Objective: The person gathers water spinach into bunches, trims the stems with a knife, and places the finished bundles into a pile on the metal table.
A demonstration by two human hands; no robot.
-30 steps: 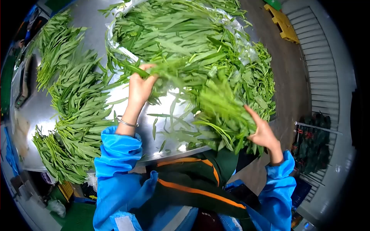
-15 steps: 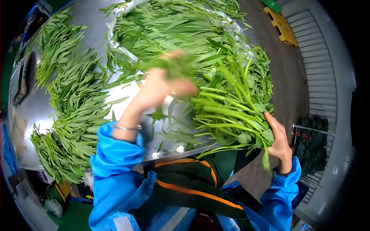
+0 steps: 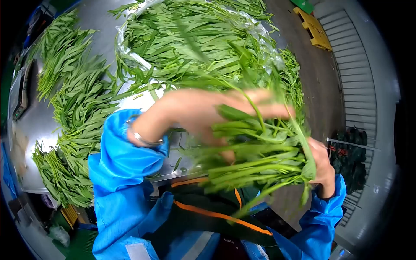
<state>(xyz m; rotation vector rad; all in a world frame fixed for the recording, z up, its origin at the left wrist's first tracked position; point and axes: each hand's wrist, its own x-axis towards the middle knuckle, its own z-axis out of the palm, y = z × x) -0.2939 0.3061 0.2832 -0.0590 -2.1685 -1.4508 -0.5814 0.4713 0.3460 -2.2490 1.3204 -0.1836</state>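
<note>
Holding a bunch of greens [image 3: 255,160] before the chest, just off the near edge of the surface [image 3: 32,121], with right hand [image 3: 323,167] fingers wrapped round one end. Laying the blurred left hand [image 3: 208,112] across the bunch; cannot tell whether those fingers grip.

Leafy green bunch [image 3: 255,156] held roughly level above table edge; somewhat blurred.

Two hands of mine: left hand [image 3: 203,115], right hand [image 3: 323,167]. One bunch [image 3: 255,160] near, one big heap [image 3: 203,39] far, one bracelet [image 3: 143,138], one steel table [image 3: 39,121].
</note>
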